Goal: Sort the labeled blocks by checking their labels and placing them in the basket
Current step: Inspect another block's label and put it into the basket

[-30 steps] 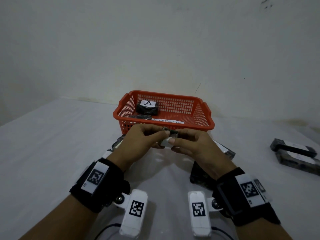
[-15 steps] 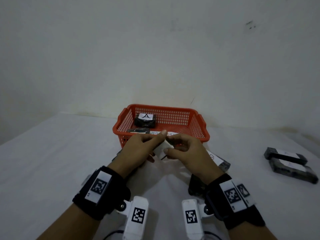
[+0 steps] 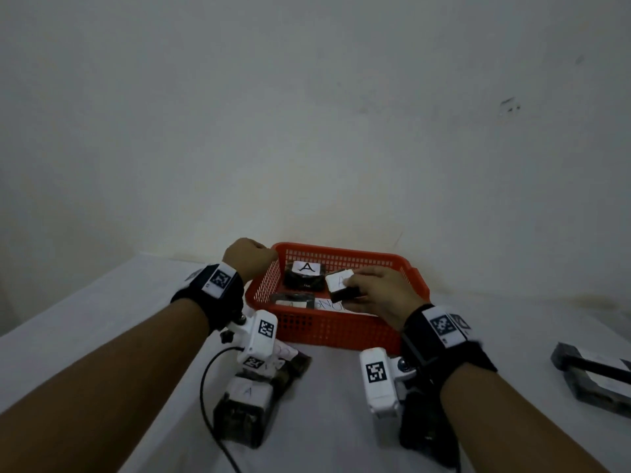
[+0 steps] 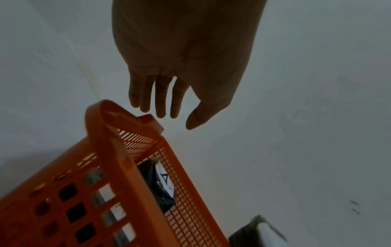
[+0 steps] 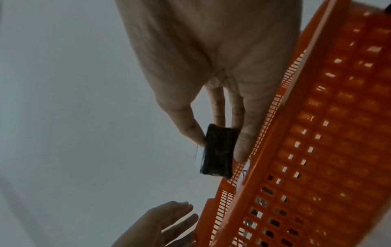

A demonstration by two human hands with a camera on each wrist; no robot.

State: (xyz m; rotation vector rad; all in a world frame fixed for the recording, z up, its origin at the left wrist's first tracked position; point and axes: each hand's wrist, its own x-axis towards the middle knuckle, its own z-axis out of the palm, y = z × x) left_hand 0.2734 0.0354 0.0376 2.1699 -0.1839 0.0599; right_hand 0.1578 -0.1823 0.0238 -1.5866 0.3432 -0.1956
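My right hand (image 3: 379, 295) pinches a small dark block (image 3: 341, 286) with a white label marked A and holds it over the red basket (image 3: 327, 331). In the right wrist view thumb and fingers clamp the block (image 5: 217, 150) just above the basket rim (image 5: 264, 150). Inside the basket lie a dark block labelled A (image 3: 305, 276) and a flatter block (image 3: 294, 299) on a paper strip. My left hand (image 3: 251, 259) hovers at the basket's far left corner, fingers straight and relaxed (image 4: 160, 98), holding nothing, close above the rim (image 4: 127, 120).
On the white table near me stand a dark block labelled A (image 3: 244, 409), another labelled block (image 3: 290, 365) behind it, and a dark block (image 3: 423, 428) under my right wrist. Two longer labelled blocks (image 3: 594, 377) lie at the right edge. A wall stands right behind the basket.
Both hands held the block in front of the basket. Now the left hand has let go and moved to the basket's left corner, while the right hand has carried the block over the basket.
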